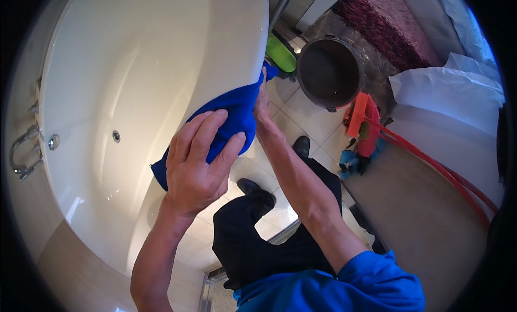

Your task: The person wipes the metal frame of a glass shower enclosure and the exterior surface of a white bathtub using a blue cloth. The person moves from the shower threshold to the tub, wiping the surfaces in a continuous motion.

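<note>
A blue cloth (231, 110) is draped over the rounded rim of a white bathtub (231, 37). My left hand (195, 169) presses it down on the rim, fingers bent over the cloth and the thumb near its right edge. Lower on the tub's outer side, my right hand (262, 104) is at the right edge of the cloth. A blue corner sticks out beyond that hand's fingers, which are partly hidden by the cloth and the tub wall. Inside the tub, the white surface looks shiny around the drain (116, 136).
A chrome tap (24, 156) stands at the tub's far left. On the tiled floor to the right are a dark bucket (301, 77), a green plastic thing (281, 53) and an orange-red long-handled tool (357, 118). Beyond lie a dark red rug (377, 26) and white sheeting (431, 88).
</note>
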`<state>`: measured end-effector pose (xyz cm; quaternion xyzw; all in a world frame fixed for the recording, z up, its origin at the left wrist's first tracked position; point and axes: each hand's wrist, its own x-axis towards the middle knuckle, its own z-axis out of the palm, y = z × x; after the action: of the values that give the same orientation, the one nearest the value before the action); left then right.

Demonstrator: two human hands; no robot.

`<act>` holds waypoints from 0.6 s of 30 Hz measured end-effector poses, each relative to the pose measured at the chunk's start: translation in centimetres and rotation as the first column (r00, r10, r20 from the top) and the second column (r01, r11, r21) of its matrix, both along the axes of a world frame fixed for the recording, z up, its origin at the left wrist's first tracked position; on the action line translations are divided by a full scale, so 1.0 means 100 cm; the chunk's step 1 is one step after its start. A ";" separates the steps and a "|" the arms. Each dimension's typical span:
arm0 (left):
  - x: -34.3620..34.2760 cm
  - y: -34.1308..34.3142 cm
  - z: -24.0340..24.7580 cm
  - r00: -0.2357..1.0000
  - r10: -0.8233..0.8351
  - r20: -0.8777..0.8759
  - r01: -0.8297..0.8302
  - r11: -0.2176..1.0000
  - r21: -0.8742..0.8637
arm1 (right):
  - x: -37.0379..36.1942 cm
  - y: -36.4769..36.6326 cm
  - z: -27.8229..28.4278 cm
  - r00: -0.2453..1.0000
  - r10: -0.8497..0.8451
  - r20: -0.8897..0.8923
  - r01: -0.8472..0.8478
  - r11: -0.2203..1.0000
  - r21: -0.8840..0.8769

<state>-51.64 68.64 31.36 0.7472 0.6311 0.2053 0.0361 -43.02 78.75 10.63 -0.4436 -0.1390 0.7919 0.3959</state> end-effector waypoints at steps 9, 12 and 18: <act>0.004 0.002 0.002 0.986 -0.071 -0.149 0.070 0.997 -0.017 | -0.010 0.016 -0.043 0.950 -0.096 0.298 0.052 0.987 0.152; 0.007 0.005 0.007 0.961 -0.111 -0.253 0.115 0.993 0.004 | -0.012 0.029 -0.054 0.939 -0.082 0.335 0.009 0.976 0.216; 0.011 0.022 -0.005 0.945 -0.172 -0.278 0.187 0.982 0.029 | -0.007 0.060 -0.055 0.912 -0.088 0.401 -0.052 0.944 0.326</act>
<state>-50.52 70.87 30.87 0.8234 0.5535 0.1129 -0.0539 -43.73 84.76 5.13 -0.5284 -0.3453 0.6430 0.4338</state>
